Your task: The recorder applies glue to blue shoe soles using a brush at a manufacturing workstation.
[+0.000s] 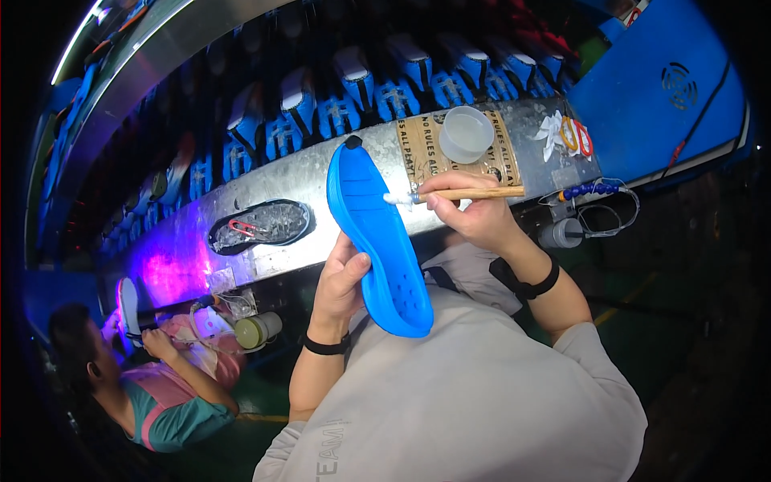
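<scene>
At the grey metal bench (305, 181), left hand (341, 281) grips the blue moulded shoe sole (373, 225), right hand (479, 218) pinches the wooden-handled white-tipped brush (494, 193); I'd fear smears if the sole twists.

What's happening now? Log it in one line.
left hand: holding blue sole; right hand: holding brush; bristles: at sole's edge; white tub: on brown sheet

Holding one blue sole (377, 233) and one brush (479, 193) in two hands (339, 283); wearing two black wristbands (325, 349) just behind them; beyond the right hand (475, 217), one white tub (463, 157); left of both, one co-worker (173, 402).
</scene>
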Motion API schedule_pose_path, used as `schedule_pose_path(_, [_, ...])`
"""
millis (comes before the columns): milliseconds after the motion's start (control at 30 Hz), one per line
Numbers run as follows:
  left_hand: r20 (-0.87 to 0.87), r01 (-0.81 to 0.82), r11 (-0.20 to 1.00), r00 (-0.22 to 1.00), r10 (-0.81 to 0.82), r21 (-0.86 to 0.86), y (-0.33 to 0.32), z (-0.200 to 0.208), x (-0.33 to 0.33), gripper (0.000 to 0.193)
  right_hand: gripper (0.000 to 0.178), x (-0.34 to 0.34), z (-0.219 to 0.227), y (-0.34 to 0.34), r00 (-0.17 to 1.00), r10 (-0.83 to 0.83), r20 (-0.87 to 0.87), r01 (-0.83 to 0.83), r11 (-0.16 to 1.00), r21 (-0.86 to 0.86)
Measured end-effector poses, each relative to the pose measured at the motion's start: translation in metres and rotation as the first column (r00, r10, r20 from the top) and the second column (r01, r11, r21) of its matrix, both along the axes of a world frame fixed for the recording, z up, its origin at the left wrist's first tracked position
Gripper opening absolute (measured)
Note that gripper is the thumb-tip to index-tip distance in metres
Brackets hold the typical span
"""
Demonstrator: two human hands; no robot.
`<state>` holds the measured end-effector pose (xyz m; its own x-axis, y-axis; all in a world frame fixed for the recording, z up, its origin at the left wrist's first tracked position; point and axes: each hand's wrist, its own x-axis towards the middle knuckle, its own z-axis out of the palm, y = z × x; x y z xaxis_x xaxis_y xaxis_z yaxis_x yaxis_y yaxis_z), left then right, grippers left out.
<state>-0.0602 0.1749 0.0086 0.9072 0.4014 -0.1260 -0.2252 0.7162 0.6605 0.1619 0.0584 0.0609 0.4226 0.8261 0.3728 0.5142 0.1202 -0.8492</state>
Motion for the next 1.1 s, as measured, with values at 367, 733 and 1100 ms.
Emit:
schedule_pose_path(367, [-0.041,0.085,0.996,0.996,-0.083,0.041,0.002,0.006,-0.006,0.078,0.014,0.007,0.001,0.013,0.975,-0.077,-0.207,0.078,0.997,0.0])
schedule_pose_path(733, [-0.049,-0.018,0.974,0.998,0.029,0.224,0.014,0.013,-0.006,0.083,0.01,-0.002,0.015,-0.001,0.992,0.124,0.024,-0.123,0.992,-0.013])
schedule_pose_path(1100, [-0.033,-0.045,0.964,0.998,0.055,0.262,0.012,0.018,-0.01,0.083,0.007,-0.014,0.026,-0.013,0.967,0.201,0.157,-0.207,0.978,0.022])
